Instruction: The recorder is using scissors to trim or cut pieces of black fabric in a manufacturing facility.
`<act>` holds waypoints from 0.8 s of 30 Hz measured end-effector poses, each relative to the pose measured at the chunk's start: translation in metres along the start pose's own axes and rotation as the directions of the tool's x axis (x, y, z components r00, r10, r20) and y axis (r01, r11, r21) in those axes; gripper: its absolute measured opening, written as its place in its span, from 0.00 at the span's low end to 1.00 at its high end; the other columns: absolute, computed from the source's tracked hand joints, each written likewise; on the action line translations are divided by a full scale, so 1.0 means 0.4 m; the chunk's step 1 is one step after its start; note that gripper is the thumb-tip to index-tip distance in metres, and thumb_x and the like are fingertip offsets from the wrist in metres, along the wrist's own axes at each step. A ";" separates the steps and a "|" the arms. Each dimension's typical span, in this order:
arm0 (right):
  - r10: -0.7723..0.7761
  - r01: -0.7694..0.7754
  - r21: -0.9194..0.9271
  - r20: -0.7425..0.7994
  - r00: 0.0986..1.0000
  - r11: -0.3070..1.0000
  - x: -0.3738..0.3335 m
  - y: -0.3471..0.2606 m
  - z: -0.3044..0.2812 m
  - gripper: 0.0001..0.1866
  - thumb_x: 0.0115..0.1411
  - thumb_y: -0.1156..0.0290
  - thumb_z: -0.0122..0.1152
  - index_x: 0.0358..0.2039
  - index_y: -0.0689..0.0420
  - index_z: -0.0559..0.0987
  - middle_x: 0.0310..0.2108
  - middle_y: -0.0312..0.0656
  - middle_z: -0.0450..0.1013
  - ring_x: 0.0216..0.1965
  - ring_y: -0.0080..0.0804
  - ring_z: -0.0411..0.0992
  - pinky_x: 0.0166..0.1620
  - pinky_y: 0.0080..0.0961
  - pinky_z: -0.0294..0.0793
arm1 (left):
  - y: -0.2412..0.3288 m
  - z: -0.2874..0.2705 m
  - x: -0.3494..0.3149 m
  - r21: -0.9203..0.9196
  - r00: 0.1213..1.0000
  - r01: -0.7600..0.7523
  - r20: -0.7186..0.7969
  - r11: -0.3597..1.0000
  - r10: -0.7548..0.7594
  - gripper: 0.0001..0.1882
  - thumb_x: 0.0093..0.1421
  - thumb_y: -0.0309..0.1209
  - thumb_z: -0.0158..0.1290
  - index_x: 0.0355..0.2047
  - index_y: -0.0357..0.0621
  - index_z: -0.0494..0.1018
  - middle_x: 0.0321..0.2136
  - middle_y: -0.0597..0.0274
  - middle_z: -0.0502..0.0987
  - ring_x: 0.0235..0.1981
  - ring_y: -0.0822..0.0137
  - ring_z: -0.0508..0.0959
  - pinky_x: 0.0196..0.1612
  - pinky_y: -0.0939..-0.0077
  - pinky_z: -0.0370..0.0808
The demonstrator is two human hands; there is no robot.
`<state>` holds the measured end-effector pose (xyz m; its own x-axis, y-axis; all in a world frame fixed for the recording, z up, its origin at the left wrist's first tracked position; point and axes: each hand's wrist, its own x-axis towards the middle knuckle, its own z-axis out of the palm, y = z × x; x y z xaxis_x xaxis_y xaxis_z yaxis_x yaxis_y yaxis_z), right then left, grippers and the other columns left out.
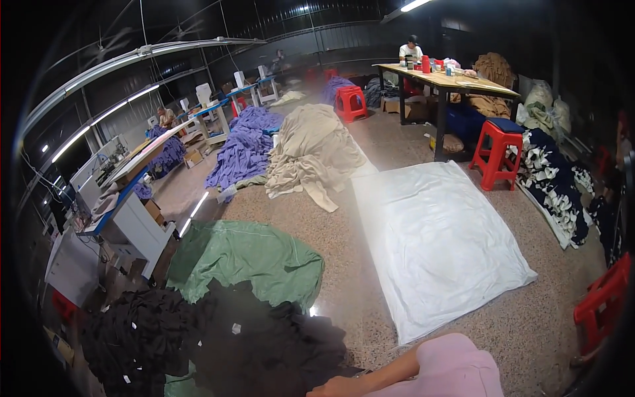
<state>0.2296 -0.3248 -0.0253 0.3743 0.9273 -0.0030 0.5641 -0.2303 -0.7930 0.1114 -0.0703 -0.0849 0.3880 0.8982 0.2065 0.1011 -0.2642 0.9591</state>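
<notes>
My right arm comes in at the lower edge in a pink sleeve, bent to the left. Only the back and wrist of my right hand [335,386] show; the fingers are cut off by the frame's lower edge, so their hold cannot be told. Close to the hand is a large heap of black garments [264,344] with small white tags on it. This heap lies partly over a green woven plastic sheet [248,258]. Whether the hand touches the cloth is unclear. My left hand is out of view.
A white sheet [443,245] lies flat on the speckled floor at right. Beyond are beige [314,145] and purple garment piles [245,139]. Sewing tables [135,218] line the left. Red stools [497,155] and a work table [450,79] with a seated person [411,50] stand at the right and back.
</notes>
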 end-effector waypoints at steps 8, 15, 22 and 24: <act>-0.019 0.020 -0.009 0.071 0.997 1.000 0.021 0.004 0.001 0.19 0.51 0.60 0.66 0.41 0.53 0.73 0.33 0.50 0.75 0.36 0.55 0.75 0.35 0.50 0.72 | -0.021 -0.108 0.066 0.596 0.912 -0.311 -0.032 0.741 0.408 0.11 0.60 0.31 0.57 0.34 0.33 0.79 0.31 0.49 0.81 0.36 0.55 0.79 0.43 0.63 0.75; -0.048 0.049 -0.026 0.036 0.998 0.998 0.024 0.019 0.022 0.19 0.52 0.58 0.66 0.40 0.53 0.73 0.31 0.51 0.75 0.34 0.56 0.74 0.34 0.50 0.72 | -0.032 -0.094 0.041 0.642 0.842 -0.539 0.414 0.545 0.345 0.25 0.58 0.36 0.57 0.56 0.49 0.72 0.62 0.52 0.64 0.66 0.46 0.57 0.63 0.42 0.53; -0.051 0.051 -0.022 0.012 0.999 0.998 0.025 0.019 0.020 0.19 0.52 0.57 0.66 0.39 0.53 0.73 0.30 0.51 0.75 0.33 0.56 0.75 0.33 0.50 0.72 | -0.065 -0.096 0.053 0.679 0.847 -0.530 0.449 0.509 0.284 0.21 0.60 0.41 0.54 0.52 0.50 0.75 0.58 0.63 0.71 0.65 0.50 0.60 0.63 0.40 0.51; -0.056 0.056 -0.022 0.006 0.998 0.998 0.023 0.017 0.015 0.19 0.52 0.58 0.65 0.39 0.53 0.73 0.30 0.51 0.75 0.33 0.56 0.75 0.33 0.50 0.72 | -0.074 -0.096 0.053 0.670 0.840 -0.542 0.450 0.507 0.303 0.21 0.60 0.41 0.54 0.52 0.49 0.75 0.58 0.63 0.71 0.65 0.50 0.60 0.63 0.40 0.51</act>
<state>0.2326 -0.3160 -0.0345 0.3375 0.9406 0.0379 0.6006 -0.1842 -0.7780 0.0816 -0.0299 -0.1014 0.7691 0.5163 0.3767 0.4552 -0.8562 0.2444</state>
